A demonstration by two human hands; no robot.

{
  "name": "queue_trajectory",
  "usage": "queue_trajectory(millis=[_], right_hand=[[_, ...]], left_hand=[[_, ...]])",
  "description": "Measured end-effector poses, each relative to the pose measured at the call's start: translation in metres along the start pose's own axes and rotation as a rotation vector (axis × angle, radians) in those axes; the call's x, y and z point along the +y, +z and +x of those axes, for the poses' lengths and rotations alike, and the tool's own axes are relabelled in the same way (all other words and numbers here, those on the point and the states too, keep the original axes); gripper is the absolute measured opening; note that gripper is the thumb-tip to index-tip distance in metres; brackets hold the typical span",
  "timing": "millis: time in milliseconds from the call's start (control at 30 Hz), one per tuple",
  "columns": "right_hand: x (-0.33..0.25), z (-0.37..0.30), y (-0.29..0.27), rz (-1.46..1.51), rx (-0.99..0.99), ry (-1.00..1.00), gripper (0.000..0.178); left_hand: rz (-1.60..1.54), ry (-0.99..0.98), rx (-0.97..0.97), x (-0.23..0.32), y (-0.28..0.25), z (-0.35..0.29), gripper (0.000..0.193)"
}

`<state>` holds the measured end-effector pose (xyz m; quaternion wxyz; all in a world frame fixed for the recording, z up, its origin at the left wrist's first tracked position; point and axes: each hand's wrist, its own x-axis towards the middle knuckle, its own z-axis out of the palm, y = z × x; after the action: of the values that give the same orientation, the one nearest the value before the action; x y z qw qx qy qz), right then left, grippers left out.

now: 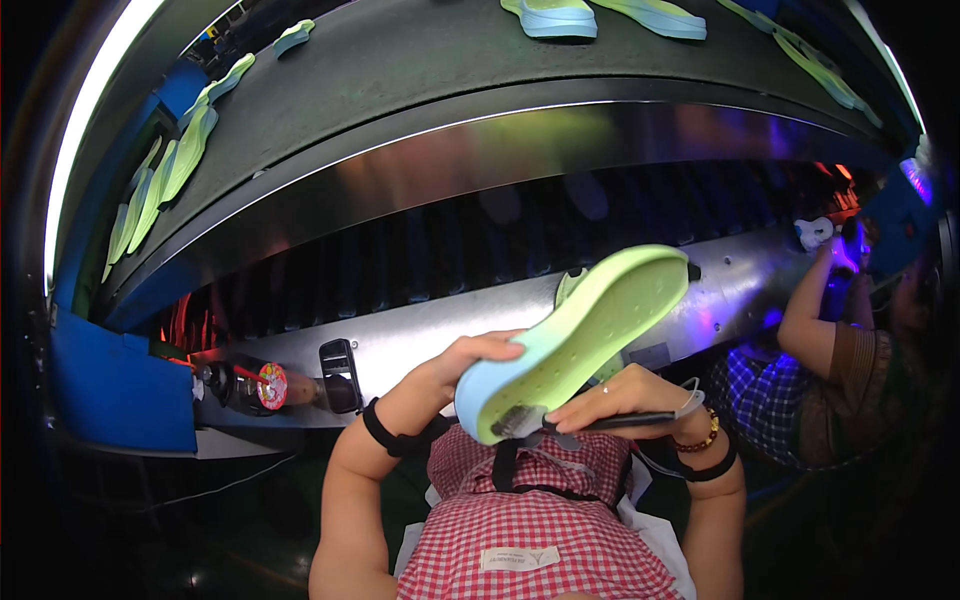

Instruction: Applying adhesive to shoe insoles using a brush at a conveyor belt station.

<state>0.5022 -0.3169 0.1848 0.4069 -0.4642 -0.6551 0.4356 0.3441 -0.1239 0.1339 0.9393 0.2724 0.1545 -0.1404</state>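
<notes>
My left hand (470,360) grips a shoe sole (600,330) by its edge near the blue end, thumb over the rim. The sole fades from light blue to yellow-green and is tilted, its hollow inner face with small holes turned toward me. In my right hand (622,398) is a brush (640,421) with a black handle. Its bristles press on the inside of the sole at the blue end. Part of a second green piece (570,286) shows behind the sole; I cannot make out the rest of it.
Beyond a metal ledge (400,345) runs a dark conveyor belt (400,70) carrying several soles (180,155). A bottle (235,388), a cup with a red-patterned lid (271,386) and a black phone-like object (340,375) stand at left. A co-worker (840,370) sits at right under purple light.
</notes>
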Motion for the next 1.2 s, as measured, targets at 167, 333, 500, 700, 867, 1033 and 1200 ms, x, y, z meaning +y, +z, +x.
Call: queue_trajectory(millis=[167,333,500,700,867,1033,1200], right_hand=[[-0.002,-0.003,-0.012,-0.076,0.006,-0.091,0.021],[0.002,-0.011,-0.01,-0.019,0.035,-0.107,0.021],[0.004,-0.018,-0.004,0.022,0.191,0.061,0.021],[0.0,-0.022,-0.003,0.035,0.42,0.128,0.021],[0.003,-0.022,-0.003,-0.045,0.25,-0.003,0.022],[0.006,-0.025,-0.001,0.145,0.473,0.116,0.02],[0.007,-0.025,-0.002,0.005,0.314,-0.071,0.018]], left_hand=[[0.228,-0.062,0.219,0.006,0.029,-0.016,0.062],[0.224,0.08,0.369,0.0,0.032,-0.034,0.064],[-0.136,0.021,0.123,-0.001,-0.012,-0.037,0.066],[-0.304,0.131,-0.089,-0.011,-0.049,-0.05,0.063],[-0.346,0.184,-0.151,-0.01,-0.055,-0.058,0.061],[-0.355,0.195,-0.183,-0.01,-0.058,-0.058,0.059],[-0.364,0.217,-0.209,-0.01,-0.064,-0.058,0.057]])
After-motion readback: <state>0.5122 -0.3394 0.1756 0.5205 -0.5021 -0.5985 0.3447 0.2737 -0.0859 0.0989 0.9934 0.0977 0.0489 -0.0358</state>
